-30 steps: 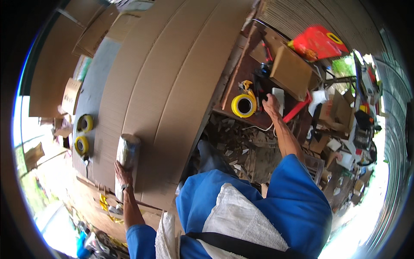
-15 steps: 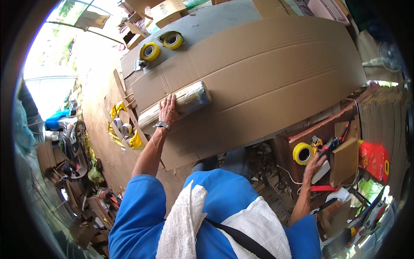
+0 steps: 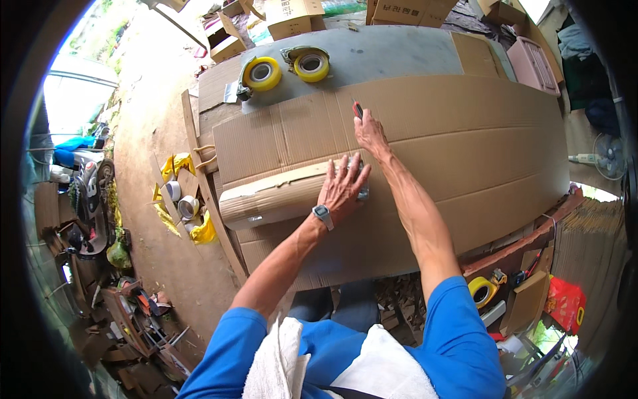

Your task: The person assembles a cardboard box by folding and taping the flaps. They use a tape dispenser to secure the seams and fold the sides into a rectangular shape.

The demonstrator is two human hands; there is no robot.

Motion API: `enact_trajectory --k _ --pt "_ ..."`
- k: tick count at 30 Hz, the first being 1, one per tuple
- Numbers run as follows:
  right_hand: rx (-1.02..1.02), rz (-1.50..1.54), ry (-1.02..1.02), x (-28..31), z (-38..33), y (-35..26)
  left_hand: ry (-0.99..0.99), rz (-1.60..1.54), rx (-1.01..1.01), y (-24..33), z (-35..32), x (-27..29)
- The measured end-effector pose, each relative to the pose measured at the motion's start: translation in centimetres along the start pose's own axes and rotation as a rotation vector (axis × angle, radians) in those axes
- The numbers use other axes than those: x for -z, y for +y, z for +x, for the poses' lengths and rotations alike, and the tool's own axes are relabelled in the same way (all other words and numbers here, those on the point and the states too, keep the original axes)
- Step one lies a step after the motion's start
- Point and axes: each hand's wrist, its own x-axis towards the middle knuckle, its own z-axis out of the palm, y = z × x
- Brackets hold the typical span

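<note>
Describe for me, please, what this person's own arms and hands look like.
The person wears short blue sleeves, with bare forearms below them. The left hand is gloveless, with a grey wristwatch on its wrist; the right hand is gloveless too, with no watch visible.

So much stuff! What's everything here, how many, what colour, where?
table: 1, grey, centre
cardboard sheet: 1, brown, on the table
cardboard bundle: 1, brown, on the sheet
cutter: 1, red, above the sheet
tape rolls: 3, yellow, two on table, one lower right
boxes: several, brown, mostly beyond table
slatted object: 1, pink, upper right
fan: 1, greyish, right edge
bag: 1, red, lower right
clutter: uncounted, mixed, lower left
left hand: 1, bare, on bundle
right hand: 1, bare, holding cutter
</note>
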Motion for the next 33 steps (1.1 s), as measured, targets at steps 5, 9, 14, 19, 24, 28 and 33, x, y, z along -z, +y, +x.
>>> enact_trajectory --k 5,9,14,19,24,28,33 --pt "-0.018 -0.132 0.038 -3.3 5.0 -0.5 0.079 -0.068 -0.042 -1.7 0.1 -0.5" --pt "-0.038 -0.164 0.013 -4.2 4.6 -1.5 0.034 -0.083 0.024 -5.2 -1.5 0.7" --pt "-0.050 -0.205 0.024 -4.2 4.7 -1.3 0.029 -0.171 0.075 -8.6 -3.0 2.7" --pt "-0.078 -0.247 0.016 -4.2 4.6 -2.6 0.055 -0.162 0.060 -9.4 -4.4 2.8" --pt "-0.065 -0.265 0.015 -3.9 4.3 -3.0 0.144 -0.115 0.011 -10.5 -7.2 2.4" --pt "-0.092 -0.329 0.011 -4.4 4.9 -2.7 0.123 -0.047 -0.135 -11.2 -9.7 2.0" --pt "-0.095 -0.380 -0.013 -4.8 5.3 -2.1 0.154 -0.180 -0.393 -10.5 -12.2 2.3"
